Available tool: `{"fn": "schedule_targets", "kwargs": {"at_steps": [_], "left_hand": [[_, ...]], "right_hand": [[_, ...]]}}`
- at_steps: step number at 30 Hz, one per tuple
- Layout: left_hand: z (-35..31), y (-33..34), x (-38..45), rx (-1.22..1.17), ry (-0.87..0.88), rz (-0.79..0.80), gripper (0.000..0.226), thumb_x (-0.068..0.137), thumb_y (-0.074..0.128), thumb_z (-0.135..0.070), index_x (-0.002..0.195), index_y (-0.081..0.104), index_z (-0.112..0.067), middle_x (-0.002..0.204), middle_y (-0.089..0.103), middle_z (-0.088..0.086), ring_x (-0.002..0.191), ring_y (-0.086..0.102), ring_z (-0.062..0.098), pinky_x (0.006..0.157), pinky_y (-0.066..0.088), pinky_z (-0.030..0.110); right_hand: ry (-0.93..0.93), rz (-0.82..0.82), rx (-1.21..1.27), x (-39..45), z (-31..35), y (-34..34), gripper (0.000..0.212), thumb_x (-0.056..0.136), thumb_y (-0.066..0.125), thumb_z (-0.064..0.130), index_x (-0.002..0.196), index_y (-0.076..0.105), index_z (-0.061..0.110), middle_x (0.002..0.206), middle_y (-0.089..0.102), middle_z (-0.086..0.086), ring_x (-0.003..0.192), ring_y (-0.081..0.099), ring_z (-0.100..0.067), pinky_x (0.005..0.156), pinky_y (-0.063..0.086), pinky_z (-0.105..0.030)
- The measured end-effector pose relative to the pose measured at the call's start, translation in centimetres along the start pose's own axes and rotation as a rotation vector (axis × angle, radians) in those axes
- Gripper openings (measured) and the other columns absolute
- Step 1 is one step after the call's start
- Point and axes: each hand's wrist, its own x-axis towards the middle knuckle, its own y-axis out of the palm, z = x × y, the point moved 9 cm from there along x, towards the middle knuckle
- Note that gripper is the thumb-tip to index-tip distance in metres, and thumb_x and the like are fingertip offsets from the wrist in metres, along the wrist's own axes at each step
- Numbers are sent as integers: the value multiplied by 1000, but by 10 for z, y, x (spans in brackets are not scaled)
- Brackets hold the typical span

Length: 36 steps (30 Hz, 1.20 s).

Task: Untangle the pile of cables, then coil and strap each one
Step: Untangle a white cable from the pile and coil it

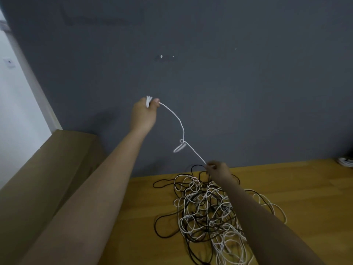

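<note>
Lying nearest us on the wooden table [305, 188], the pile of cables [208, 211], black and white strands tangled together. Above its far edge, our right hand [217, 170] pinches a white cable [180, 123] that rises, kinked into one small loop, to our raised left hand [144, 113], fingers curled round its gathered end. Beyond, a grey wall [229, 73].

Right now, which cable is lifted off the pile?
The white cable, strung between left hand and right hand; the black cables lie on the table.
</note>
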Motion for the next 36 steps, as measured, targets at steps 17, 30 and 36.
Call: {"fn": "schedule_targets", "kwargs": {"at_steps": [17,30,36], "left_hand": [[-12,51,-24,124,109,234,28,96,51,-32,90,65,-9,88,66,9,84,60,28,67,40,33],[22,27,-16,76,-17,60,34,99,48,-30,105,68,-3,104,67,16,98,59,33,68,32,30],[50,-42,10,-47,-175,-231,35,100,47,-25,104,63,6,109,64,26,101,59,37,79,40,36]], "right_hand": [[-220,161,536,-24,133,-6,32,100,43,34,118,59,13,109,65,-4,101,62,-17,85,52,-30],[-196,179,922,-31,116,12,43,102,38,26,63,55,20,59,49,3,57,49,-11,78,45,-29],[-203,53,243,-36,26,6,36,92,44,50,75,52,20,65,45,5,64,43,-12,61,36,-24]]}}
